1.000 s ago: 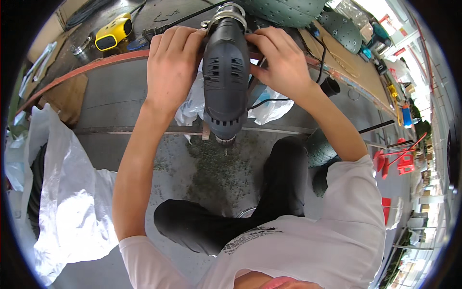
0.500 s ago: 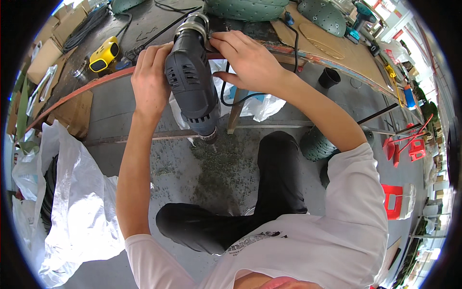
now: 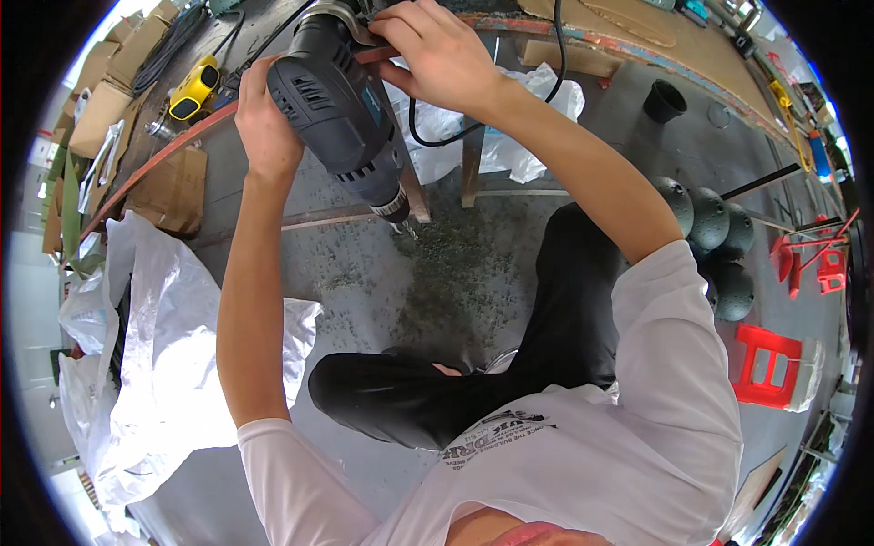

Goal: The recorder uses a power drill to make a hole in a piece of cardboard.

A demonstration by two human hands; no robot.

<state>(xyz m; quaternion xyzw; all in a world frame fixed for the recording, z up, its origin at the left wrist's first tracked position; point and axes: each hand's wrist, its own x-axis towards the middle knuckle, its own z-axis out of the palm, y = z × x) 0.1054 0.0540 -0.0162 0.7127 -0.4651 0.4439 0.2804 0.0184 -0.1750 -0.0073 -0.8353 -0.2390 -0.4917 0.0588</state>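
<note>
1. Power drill (image 3: pixel 341 118), dark grey, at the bench edge in the upper middle of the view. It stands out over the floor, its chuck (image 3: pixel 391 205) and silver bit (image 3: pixel 410 230) toward the wearer.
2. Metal collar (image 3: pixel 339 13), around the upper end of the drill body.
3. Left hand (image 3: pixel 270 123), lying along the drill's left side. Its fingertips are hidden, so how firmly it grips cannot be told.
4. Right hand (image 3: pixel 442 59), with fingertips at the collar and thumb set apart below them. Whether the fingers close on any part cannot be told.
5. Black cable (image 3: pixel 440 143), looping beneath the right forearm.
6. Bench, with a red edge (image 3: pixel 205 126); a yellow-and-black device (image 3: pixel 194 89) lies on its left part, a cardboard sheet (image 3: pixel 628 16) on its right.
7. Floor level: cardboard box (image 3: pixel 173 191) and white plastic bag (image 3: pixel 168 373) at left; black pot (image 3: pixel 665 100), dark perforated balls (image 3: pixel 710 218) and red stool (image 3: pixel 765 369) at right.
</note>
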